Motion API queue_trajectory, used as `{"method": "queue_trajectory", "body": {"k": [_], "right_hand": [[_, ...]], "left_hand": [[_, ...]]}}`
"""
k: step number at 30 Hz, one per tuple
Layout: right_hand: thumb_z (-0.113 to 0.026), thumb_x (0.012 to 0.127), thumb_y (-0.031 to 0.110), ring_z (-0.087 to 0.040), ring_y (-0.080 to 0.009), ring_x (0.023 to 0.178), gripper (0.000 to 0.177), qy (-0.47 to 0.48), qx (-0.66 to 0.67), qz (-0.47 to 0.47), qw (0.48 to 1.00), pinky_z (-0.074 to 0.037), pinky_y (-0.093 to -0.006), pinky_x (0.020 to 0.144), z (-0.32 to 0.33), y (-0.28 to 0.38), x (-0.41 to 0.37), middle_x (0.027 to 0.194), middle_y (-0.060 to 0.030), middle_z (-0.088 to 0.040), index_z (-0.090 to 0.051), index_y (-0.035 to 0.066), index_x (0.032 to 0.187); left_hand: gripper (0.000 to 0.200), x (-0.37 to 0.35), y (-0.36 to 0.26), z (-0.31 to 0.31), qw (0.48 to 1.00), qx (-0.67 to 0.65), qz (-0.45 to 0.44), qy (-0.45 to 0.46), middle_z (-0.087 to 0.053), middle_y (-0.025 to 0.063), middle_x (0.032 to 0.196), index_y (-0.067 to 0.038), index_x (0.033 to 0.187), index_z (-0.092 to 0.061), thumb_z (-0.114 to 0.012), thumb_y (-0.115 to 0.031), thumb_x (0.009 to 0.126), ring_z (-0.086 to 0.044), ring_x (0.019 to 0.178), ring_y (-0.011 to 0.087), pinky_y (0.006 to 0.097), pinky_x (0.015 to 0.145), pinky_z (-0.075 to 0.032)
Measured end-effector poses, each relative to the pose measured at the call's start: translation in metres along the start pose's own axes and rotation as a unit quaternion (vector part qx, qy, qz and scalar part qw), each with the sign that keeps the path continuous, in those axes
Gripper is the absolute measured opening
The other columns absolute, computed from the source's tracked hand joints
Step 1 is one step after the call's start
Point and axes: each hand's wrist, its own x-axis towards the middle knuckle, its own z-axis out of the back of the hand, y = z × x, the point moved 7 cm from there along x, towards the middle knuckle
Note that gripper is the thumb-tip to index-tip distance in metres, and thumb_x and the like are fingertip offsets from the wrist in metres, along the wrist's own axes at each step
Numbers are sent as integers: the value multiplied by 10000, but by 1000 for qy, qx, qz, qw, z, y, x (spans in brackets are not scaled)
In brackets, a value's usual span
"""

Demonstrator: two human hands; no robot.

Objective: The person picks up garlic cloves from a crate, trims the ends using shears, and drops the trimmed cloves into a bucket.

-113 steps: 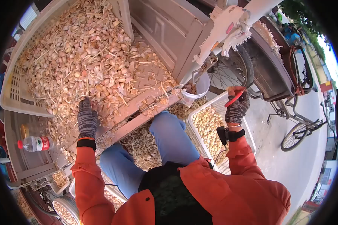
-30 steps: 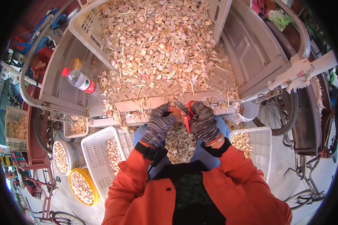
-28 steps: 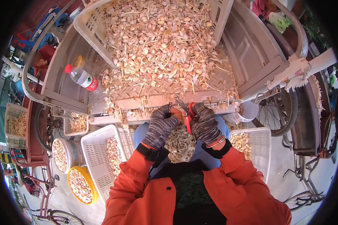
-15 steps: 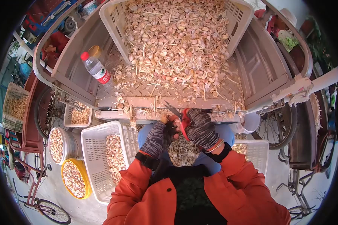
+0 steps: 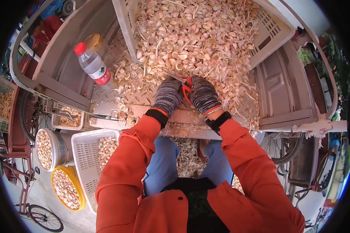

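Note:
Both my hands wear grey knit gloves and reach forward onto the cart bed. My right hand point(image 5: 203, 95) grips red-handled scissors point(image 5: 186, 85), whose blades point left toward my left hand. My left hand point(image 5: 168, 94) is closed, pressed close against the right; what it holds is hidden under the glove. Both rest at the near edge of a big heap of garlic bulbs point(image 5: 190, 35) that spills out of a tipped white plastic crate point(image 5: 272, 31). Cut skins and stems point(image 5: 188, 155) lie piled between my knees.
A water bottle with a red cap point(image 5: 92, 64) lies on the cart bed at left. Below left stand a white crate of garlic point(image 5: 89, 163), a metal bucket point(image 5: 46, 149) and a yellow tub point(image 5: 68, 188), all with garlic. Bicycle wheels flank the cart.
Both hands have moved forward from the cart's edge over my lap to the foot of the garlic heap. My view has tilted forward with them.

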Motion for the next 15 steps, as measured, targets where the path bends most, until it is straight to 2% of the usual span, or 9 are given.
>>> {"method": "queue_trajectory", "body": {"k": [2,4,6,8,10,12,13,14,15], "right_hand": [[-661,737,172,-594,-357,859,384,21,-13,-15,1000,-476,-414,780,5,1,-2,901,-210,-615,-561,4,1067],[-708,678,172,-598,-351,882,396,32,-20,-61,997,-484,-403,766,2,-7,-3,929,-200,-618,-573,17,1017],[-702,690,177,-599,-349,881,374,1,-9,-25,1000,-484,-403,766,7,-4,-10,923,-197,-620,-576,17,1004],[-697,701,182,-599,-348,880,353,-33,3,5,999,-484,-403,765,12,-4,-19,917,-195,-623,-579,17,990],[-678,731,195,-600,-347,879,326,21,3,-32,999,-483,-404,771,5,-15,-29,915,-191,-627,-582,15,984],[-638,730,170,-594,-349,864,346,21,15,-16,1000,-473,-412,781,8,-18,-38,905,-212,-617,-582,12,1033],[-635,732,173,-597,-346,869,338,30,18,-26,999,-475,-407,782,11,-17,-43,917,-213,-618,-586,17,1026],[-632,733,177,-599,-343,875,329,38,23,-34,998,-477,-403,782,15,-15,-45,930,-214,-618,-589,21,1020],[-625,739,171,-603,-334,890,307,42,31,-60,997,-479,-397,791,23,-16,-46,944,-207,-623,-595,20,1005]], "left_hand": [[365,9,-4,-9,999,48,-1,21,-596,195,1041,-56,1042,-619,-670,-216,718,-573,949,351,377,829,-475],[404,14,1,-17,991,71,61,96,-596,192,1049,-54,1049,-615,-685,-259,709,-568,957,345,381,850,-465],[368,15,-10,-13,986,97,44,131,-606,197,1020,-46,1032,-622,-669,-245,726,-572,951,348,389,849,-466],[403,4,-23,-16,957,164,49,234,-613,194,1046,-31,1021,-620,-710,-239,688,-596,949,341,367,855,-483],[375,-9,-18,-13,964,135,73,218,-619,194,1003,-27,999,-619,-713,-203,682,-606,906,334,369,824,-492],[267,-27,-8,-6,981,56,65,176,-622,203,896,-31,882,-624,-691,-220,706,-606,825,333,391,753,-484],[209,-31,-7,-1,990,45,43,129,-630,136,818,-24,870,-608,-677,-164,731,-609,742,265,354,699,-484],[209,-32,-3,-3,990,50,41,125,-630,136,818,-24,870,-608,-677,-164,731,-609,742,265,354,699,-484],[244,-31,8,0,989,-104,91,57,-622,104,793,-27,925,-608,-680,-145,724,-605,739,235,333,704,-488]]}}
